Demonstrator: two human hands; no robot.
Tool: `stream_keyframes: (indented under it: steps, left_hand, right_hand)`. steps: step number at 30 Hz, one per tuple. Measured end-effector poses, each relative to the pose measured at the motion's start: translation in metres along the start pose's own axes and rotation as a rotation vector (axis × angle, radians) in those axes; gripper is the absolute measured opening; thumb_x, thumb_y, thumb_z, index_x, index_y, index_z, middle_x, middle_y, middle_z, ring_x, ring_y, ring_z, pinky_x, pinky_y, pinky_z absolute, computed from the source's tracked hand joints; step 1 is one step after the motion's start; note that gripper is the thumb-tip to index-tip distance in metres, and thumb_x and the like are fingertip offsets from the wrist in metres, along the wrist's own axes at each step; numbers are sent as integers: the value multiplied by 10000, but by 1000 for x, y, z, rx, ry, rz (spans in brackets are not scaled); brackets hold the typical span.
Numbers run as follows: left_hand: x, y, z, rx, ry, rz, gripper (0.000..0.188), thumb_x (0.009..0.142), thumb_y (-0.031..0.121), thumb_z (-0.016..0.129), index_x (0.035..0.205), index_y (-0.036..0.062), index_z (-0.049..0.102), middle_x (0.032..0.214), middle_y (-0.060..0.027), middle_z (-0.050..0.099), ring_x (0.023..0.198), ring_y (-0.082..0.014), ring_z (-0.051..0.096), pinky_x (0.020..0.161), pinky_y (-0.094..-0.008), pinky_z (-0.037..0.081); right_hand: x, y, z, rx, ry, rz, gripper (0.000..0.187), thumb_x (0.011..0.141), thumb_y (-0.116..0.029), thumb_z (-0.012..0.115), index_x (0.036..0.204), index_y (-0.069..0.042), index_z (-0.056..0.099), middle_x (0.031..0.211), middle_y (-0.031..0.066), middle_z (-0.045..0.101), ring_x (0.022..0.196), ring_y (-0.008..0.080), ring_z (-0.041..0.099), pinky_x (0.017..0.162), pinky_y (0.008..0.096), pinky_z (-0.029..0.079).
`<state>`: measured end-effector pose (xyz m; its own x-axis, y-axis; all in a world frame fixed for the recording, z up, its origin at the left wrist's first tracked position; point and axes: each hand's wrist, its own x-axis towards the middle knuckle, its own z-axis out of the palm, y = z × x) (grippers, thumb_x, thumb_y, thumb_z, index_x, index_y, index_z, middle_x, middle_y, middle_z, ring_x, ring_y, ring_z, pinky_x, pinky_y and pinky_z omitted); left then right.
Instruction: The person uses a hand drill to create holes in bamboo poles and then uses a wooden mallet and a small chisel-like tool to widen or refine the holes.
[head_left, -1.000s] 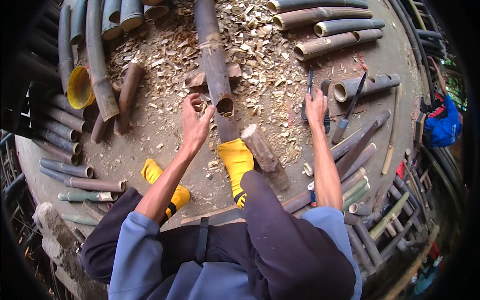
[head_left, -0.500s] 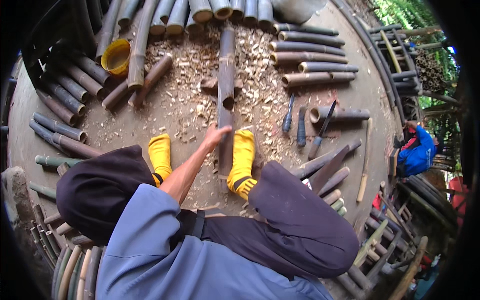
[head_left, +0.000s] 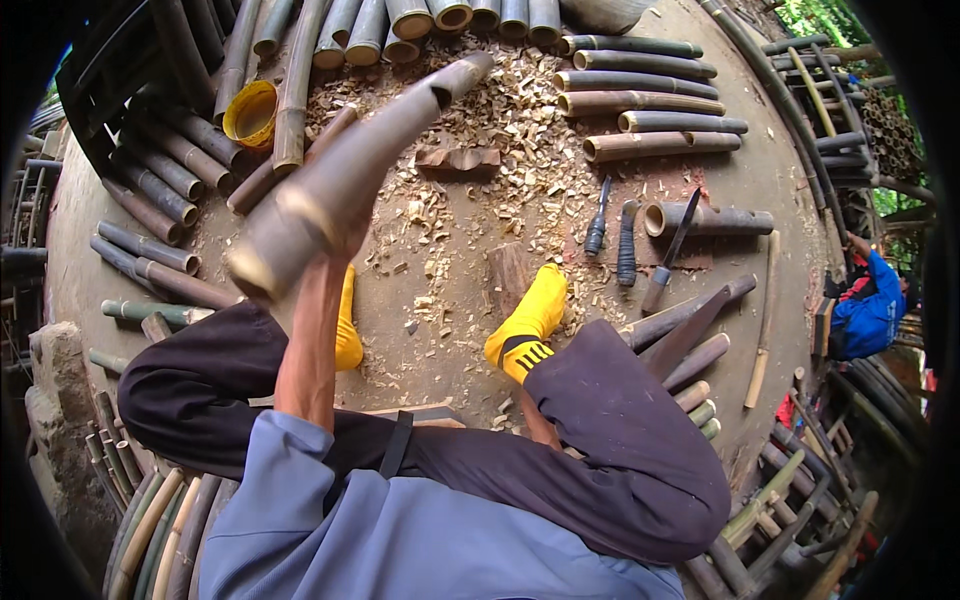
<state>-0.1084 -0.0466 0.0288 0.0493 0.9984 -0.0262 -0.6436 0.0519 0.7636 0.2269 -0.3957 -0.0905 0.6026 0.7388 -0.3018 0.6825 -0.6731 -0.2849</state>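
Note:
My left hand (head_left: 347, 238) grips a dark bamboo tube (head_left: 375, 140) lifted off the ground. The tube slants from a pale cut end at lower left to the upper right, with a notch near its far end; it hides part of the fingers. A reddish wooden block (head_left: 457, 160) lies on the chips below its far end. A second piece of wood (head_left: 511, 272) touches my yellow-socked right foot (head_left: 535, 310). My right hand does not show; a strip of skin (head_left: 540, 422) appears under the right trouser leg, and I cannot tell what part it is.
Notched bamboo tubes (head_left: 660, 146) lie in a row at right, above a chisel (head_left: 597, 220), a dark-handled tool (head_left: 627, 245) and a knife (head_left: 672, 250). More tubes (head_left: 160, 185) and a yellow bucket (head_left: 250, 115) are at left. A person in blue (head_left: 868, 310) sits far right.
The bamboo tube has come up off the wooden block and swung to the left in my left hand. My right foot has shifted slightly, and the view has moved a little.

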Motion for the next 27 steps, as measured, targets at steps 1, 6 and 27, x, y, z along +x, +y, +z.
stream_keyframes:
  steps: [1,6,27]
  left_hand:
    - [9,8,12,36,-147,107,537,845,195,651,1305,60,410,1256,-107,474,1216,-189,420,1090,-367,326]
    - [108,50,94,789,157,552,496,697,162,790,1096,27,528,994,-52,572,947,-163,550,825,-316,480]
    - [-3,-111,46,871,-50,-185,770,577,237,812,1212,12,439,1107,-168,581,943,-250,613,890,-377,516]
  right_hand:
    - [-1,1,-2,-1,-1,5,606,748,-259,663,1284,-51,475,1192,211,534,1094,368,526,906,434,424]
    - [-13,0,-9,-1,-4,9,599,748,-257,663,1280,-52,478,1185,209,537,1089,366,530,901,433,427]
    - [-22,1,-21,0,-34,88,574,751,-251,661,1262,-52,493,1159,203,554,1064,358,547,882,430,437]
